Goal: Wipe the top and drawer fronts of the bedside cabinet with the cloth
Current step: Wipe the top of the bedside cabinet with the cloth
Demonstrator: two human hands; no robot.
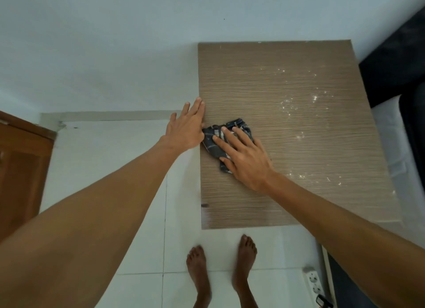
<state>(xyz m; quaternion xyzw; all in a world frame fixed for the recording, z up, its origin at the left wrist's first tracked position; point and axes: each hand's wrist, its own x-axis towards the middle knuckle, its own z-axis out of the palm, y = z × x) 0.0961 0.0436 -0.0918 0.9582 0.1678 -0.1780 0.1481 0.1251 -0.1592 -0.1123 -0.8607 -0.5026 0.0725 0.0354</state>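
Observation:
I look straight down on the brown wood-grain top of the bedside cabinet (299, 135). White dusty specks dot its right half. A crumpled dark blue cloth with pale stripes (217, 138) lies near the top's left edge. My right hand (243, 157) presses flat on the cloth, fingers spread and pointing up-left. My left hand (186, 128) rests open against the cabinet's left edge, beside the cloth, fingers straight. The drawer fronts are hidden from this angle.
White tiled floor (115, 169) lies left of and below the cabinet, where my bare feet (220, 268) stand. A bed with a dark headboard (395, 61) borders the right side. A brown wooden door (20, 169) is at left. A white power strip (314, 282) lies at lower right.

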